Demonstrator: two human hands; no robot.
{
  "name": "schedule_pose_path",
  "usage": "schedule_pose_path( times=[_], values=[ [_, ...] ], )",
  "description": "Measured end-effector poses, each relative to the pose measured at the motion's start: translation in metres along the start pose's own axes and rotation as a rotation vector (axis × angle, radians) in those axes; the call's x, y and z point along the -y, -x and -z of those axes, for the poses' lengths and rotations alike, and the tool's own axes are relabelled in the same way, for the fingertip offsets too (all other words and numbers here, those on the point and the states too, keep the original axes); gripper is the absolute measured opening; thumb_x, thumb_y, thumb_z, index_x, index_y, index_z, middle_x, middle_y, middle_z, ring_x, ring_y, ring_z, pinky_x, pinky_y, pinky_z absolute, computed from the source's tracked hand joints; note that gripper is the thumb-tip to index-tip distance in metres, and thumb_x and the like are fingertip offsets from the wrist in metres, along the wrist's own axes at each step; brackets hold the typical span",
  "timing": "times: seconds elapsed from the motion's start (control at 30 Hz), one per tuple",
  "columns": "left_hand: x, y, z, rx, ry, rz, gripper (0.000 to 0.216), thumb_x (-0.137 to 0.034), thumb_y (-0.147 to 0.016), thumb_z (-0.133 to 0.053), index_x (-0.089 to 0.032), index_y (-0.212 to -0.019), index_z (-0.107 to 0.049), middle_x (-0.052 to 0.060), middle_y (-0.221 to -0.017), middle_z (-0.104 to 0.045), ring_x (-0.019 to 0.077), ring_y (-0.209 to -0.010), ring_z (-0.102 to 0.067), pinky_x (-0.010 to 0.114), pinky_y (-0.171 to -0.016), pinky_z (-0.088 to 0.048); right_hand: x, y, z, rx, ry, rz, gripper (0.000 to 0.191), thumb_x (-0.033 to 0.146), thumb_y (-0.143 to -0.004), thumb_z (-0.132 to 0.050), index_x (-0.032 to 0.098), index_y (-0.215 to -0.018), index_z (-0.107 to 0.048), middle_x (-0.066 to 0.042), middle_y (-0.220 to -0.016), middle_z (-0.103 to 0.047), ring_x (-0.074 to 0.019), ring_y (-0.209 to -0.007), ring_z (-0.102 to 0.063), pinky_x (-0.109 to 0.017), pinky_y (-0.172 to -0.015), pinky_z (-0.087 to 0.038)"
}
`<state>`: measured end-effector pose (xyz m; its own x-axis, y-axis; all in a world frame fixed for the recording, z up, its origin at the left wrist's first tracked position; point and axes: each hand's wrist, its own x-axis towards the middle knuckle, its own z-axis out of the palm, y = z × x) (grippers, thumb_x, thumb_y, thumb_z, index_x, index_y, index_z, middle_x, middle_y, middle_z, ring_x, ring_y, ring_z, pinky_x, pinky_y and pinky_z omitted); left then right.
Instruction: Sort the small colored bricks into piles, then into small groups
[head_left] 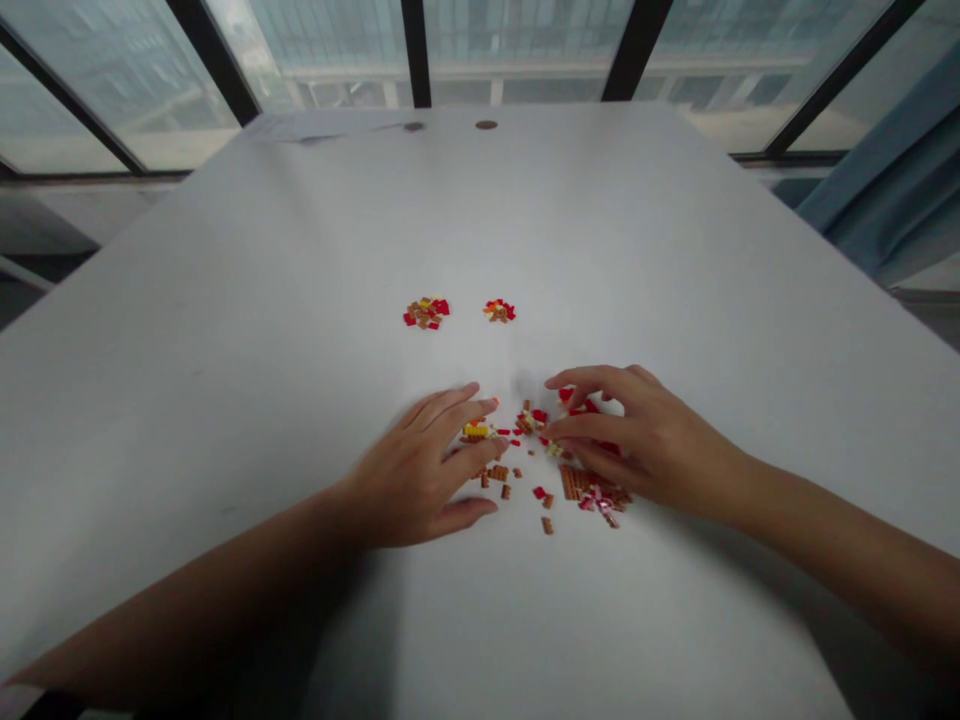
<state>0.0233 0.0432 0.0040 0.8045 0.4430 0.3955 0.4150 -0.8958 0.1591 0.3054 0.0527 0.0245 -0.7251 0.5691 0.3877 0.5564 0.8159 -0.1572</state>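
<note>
Small toy building bricks in red, brown, yellow and white lie scattered between my hands. My left hand (429, 468) rests over the left side of them, fingers spread and palm down, near a yellow brick (475, 431). Over the right side, my right hand (626, 430) hovers with fingers apart and bent, partly covering red bricks (568, 397). Below its fingers lie a brown ridged brick (571, 482) and shiny pinkish pieces (598, 500). A loose brown brick (547, 525) sits nearest to me. Neither hand visibly grips a piece.
Two small brick piles lie farther out, a larger left pile (427, 313) and a smaller right pile (499, 311). The white table (315, 240) has two round spots (486, 125) at its far edge. Windows stand behind it, and a blue curtain (892, 180) hangs at right.
</note>
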Motion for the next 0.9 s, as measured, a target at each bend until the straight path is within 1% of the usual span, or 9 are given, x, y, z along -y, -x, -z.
schedule_pose_path(
  times=[0.17, 0.37, 0.57, 0.77, 0.9],
  values=[
    [0.0, -0.001, 0.001, 0.011, -0.006, 0.008, 0.038, -0.04, -0.094, -0.059, -0.012, -0.121, -0.061, 0.024, -0.137, -0.054, 0.04, -0.135, -0.047, 0.059, -0.105, -0.047, 0.001, 0.0, -0.002, 0.03, 0.001, -0.037, 0.021, 0.026, -0.095, -0.057, 0.023, -0.102, -0.077, -0.017, -0.125, -0.065, -0.0262, -0.098, -0.068, -0.045, -0.082, -0.053],
    [-0.001, -0.001, 0.001, 0.014, 0.003, 0.009, 0.038, -0.039, -0.094, -0.06, -0.011, -0.12, -0.062, 0.025, -0.136, -0.055, 0.0414, -0.134, -0.048, 0.06, -0.104, -0.047, -0.006, 0.001, 0.0, 0.025, 0.01, -0.044, 0.022, 0.025, -0.095, -0.056, 0.022, -0.096, -0.077, -0.017, -0.123, -0.066, -0.0254, -0.095, -0.069, -0.044, -0.081, -0.052],
    [-0.001, -0.001, 0.002, 0.025, 0.016, 0.019, 0.037, -0.038, -0.094, -0.059, -0.012, -0.121, -0.061, 0.024, -0.137, -0.054, 0.0412, -0.135, -0.047, 0.06, -0.105, -0.047, -0.007, -0.003, 0.002, 0.089, -0.003, -0.056, 0.02, 0.028, -0.095, -0.057, 0.024, -0.096, -0.077, -0.017, -0.125, -0.065, -0.0276, -0.098, -0.069, -0.047, -0.081, -0.051],
    [0.0, 0.0, 0.002, 0.034, 0.02, 0.019, 0.039, -0.038, -0.094, -0.059, -0.011, -0.122, -0.061, 0.025, -0.137, -0.054, 0.0422, -0.136, -0.046, 0.061, -0.104, -0.047, -0.012, 0.002, 0.008, 0.142, -0.009, -0.069, 0.021, 0.027, -0.095, -0.057, 0.027, -0.101, -0.077, -0.015, -0.127, -0.065, -0.0284, -0.101, -0.069, -0.048, -0.081, -0.049],
    [-0.001, -0.001, 0.002, 0.041, 0.021, 0.021, 0.038, -0.037, -0.094, -0.059, -0.011, -0.122, -0.061, 0.025, -0.137, -0.054, 0.042, -0.136, -0.046, 0.061, -0.104, -0.047, -0.014, 0.001, 0.009, 0.121, -0.029, -0.066, 0.02, 0.029, -0.095, -0.058, 0.027, -0.101, -0.076, -0.013, -0.126, -0.066, -0.0263, -0.099, -0.069, -0.046, -0.081, -0.048]
  ],
)
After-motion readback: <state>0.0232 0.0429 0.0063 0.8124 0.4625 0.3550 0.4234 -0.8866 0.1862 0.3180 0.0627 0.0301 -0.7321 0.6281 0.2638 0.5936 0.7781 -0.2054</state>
